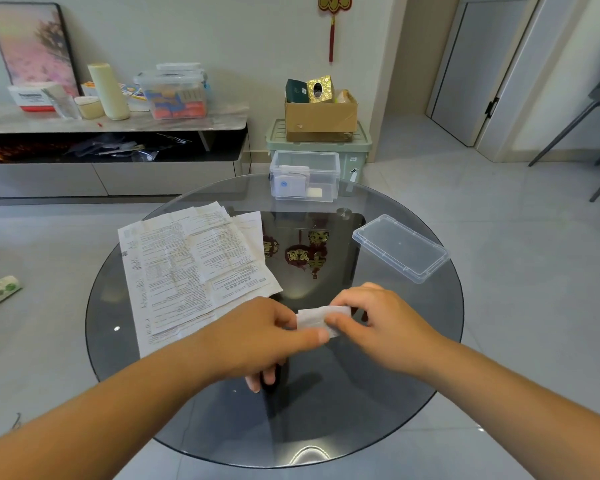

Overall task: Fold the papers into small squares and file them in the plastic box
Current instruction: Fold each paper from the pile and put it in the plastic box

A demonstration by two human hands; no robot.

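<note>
**A:** Head view: which step?
**B:** Folding. The left hand (271, 337) and right hand (378, 323) each have a grip pinching one small folded paper (321, 317) over the counter (326, 427).
**A:** Next?
**B:** Probably press the crease, then carry it to the open plastic box (305, 176) at the far edge. The unfolded papers (187, 265) wait.

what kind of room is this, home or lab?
Most likely a home living room: a low console along the wall carrying household clutter, a red hanging ornament on the wall, and a round glass table on a tiled floor.

Grey tiled floor (499, 209), pale wall (257, 36), low marble-topped sideboard (118, 123).
</note>
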